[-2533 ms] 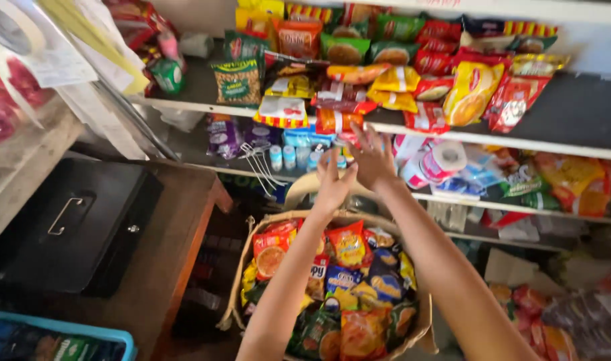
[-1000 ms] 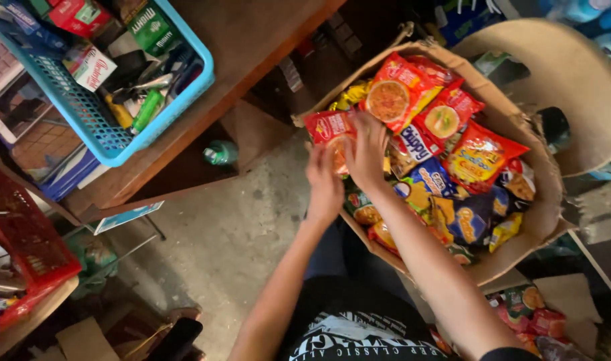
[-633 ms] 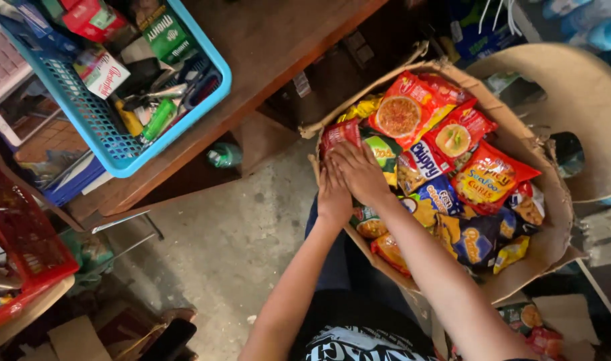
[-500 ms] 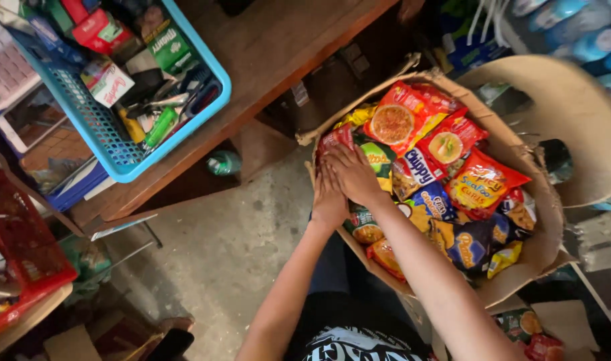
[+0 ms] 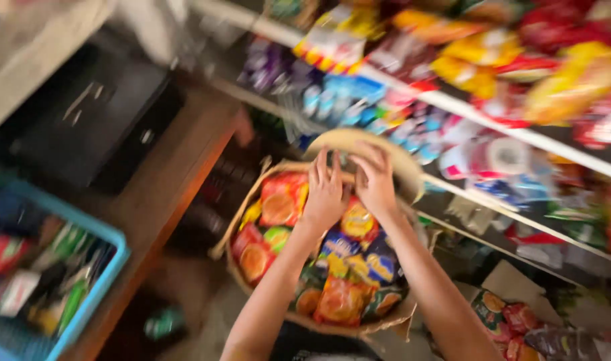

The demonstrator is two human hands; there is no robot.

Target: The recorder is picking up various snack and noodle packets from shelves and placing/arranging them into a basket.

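Observation:
The view is blurred by motion. My left hand (image 5: 325, 190) and my right hand (image 5: 374, 180) are raised side by side over the far edge of an open cardboard box (image 5: 246, 207) full of bright snack packets (image 5: 282, 200). Both show their backs to me. The left fingers are stretched out; the right fingers curl down. Whether either palm holds anything is hidden. Just beyond the fingertips lies a round tan basket-like piece (image 5: 349, 139).
White shelves (image 5: 492, 127) crowded with snack bags and small sachets run across the top right. A wooden table (image 5: 178, 180) at left carries a black metal box (image 5: 98, 127) and a blue plastic basket (image 5: 105, 287) of goods. More packets lie at bottom right.
The view has swung up from the floor and box to the shelves. My hands have lifted from among the packets at the box's near-left side to its far edge.

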